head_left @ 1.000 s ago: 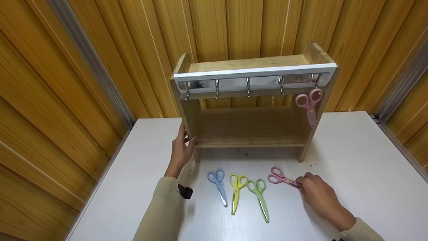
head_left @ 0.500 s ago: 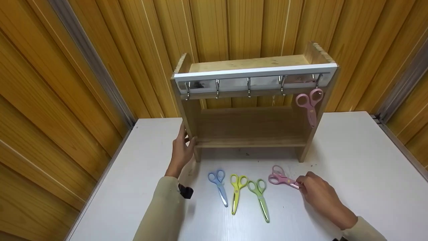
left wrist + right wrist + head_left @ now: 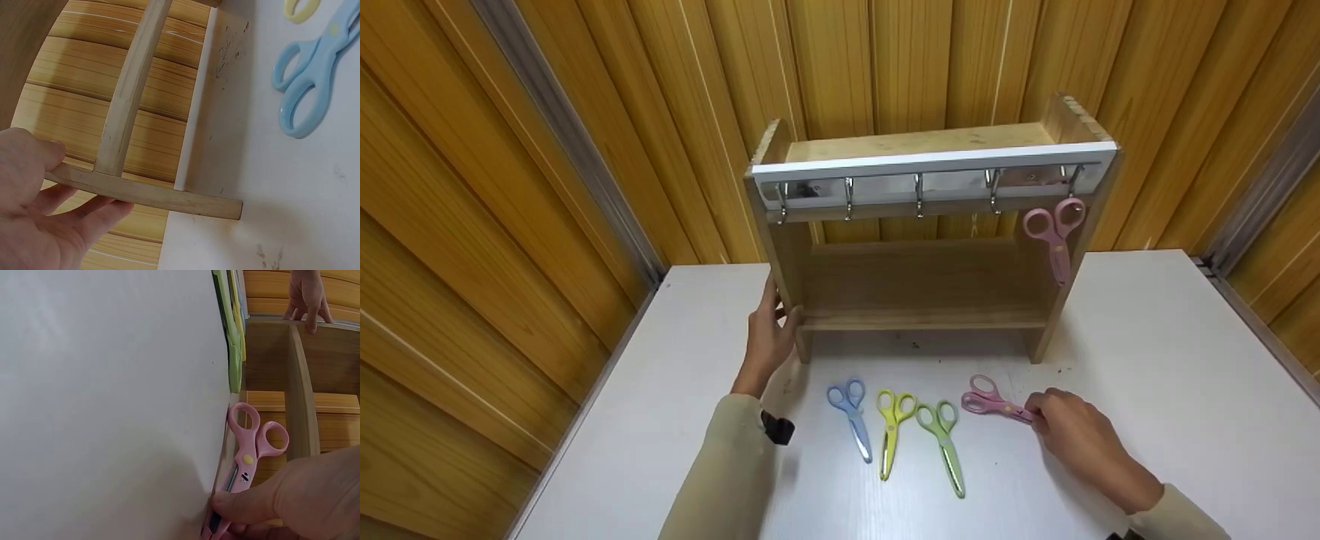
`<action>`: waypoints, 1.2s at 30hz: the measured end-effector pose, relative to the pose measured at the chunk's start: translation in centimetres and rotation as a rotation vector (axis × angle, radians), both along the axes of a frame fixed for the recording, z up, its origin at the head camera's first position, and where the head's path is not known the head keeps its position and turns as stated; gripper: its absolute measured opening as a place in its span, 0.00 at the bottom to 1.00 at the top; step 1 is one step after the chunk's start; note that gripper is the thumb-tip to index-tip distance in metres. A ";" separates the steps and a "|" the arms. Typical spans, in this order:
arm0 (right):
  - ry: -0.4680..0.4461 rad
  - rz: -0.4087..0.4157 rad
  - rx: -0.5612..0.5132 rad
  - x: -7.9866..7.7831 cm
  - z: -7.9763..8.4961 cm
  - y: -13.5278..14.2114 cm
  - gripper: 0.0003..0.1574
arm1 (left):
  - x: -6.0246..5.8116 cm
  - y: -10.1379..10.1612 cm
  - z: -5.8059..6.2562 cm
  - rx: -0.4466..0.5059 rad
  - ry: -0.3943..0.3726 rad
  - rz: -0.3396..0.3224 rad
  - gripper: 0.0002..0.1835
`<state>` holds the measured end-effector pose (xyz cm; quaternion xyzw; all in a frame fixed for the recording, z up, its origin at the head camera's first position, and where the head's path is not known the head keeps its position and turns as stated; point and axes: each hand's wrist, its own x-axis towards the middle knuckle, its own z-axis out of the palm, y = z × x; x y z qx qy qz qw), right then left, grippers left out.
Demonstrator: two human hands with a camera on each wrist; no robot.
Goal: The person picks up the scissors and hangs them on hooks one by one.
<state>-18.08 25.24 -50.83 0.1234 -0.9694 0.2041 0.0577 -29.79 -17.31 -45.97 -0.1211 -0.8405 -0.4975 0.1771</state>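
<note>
A small wooden shelf [image 3: 922, 322] stands on the white table, with a row of metal hooks along its front rail. My left hand [image 3: 769, 337] grips the shelf's left side panel [image 3: 152, 194], thumb on one face and fingers on the other. Near the right front leg, my right hand [image 3: 1072, 431] pinches pink scissors [image 3: 247, 458] by the blade end, their handle loops pointing left. A second pair of pink scissors [image 3: 1057, 244] hangs from the rightmost hook. Blue scissors [image 3: 851, 416], yellow scissors [image 3: 891, 431] and green scissors [image 3: 943, 446] lie in front of the shelf.
The white table [image 3: 682, 420] extends around the shelf on both sides. Wood-patterned panel walls [image 3: 907, 67] rise behind and at the sides. The other metal hooks [image 3: 919, 196] on the rail carry nothing.
The handle loops of the pink scissors in my right hand have shifted and tilted slightly. My left hand has stayed on the shelf's side, and the other scissors have not moved.
</note>
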 end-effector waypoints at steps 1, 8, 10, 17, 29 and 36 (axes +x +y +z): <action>0.010 0.006 0.005 0.0 0.0 0.0 0.11 | 0.0 0.0 0.0 -0.002 -0.002 0.004 0.42; 0.121 0.051 0.045 -0.3 1.4 0.3 0.12 | 0.0 0.0 -0.1 -0.007 -0.026 0.017 0.43; 0.162 0.060 0.048 -0.4 2.0 0.5 0.13 | 0.0 0.0 -0.1 -0.007 -0.023 0.016 0.43; 0.279 0.075 0.060 -0.9 4.6 0.7 0.13 | -0.1 -0.1 -0.2 -0.007 0.009 0.006 0.42; 0.446 0.069 0.022 -1.1 8.2 0.6 0.15 | 0.0 0.0 0.0 -0.002 0.004 0.005 0.42; 0.558 0.072 -0.049 -1.2 10.1 0.3 0.17 | 0.0 0.1 0.1 0.004 0.006 -0.003 0.43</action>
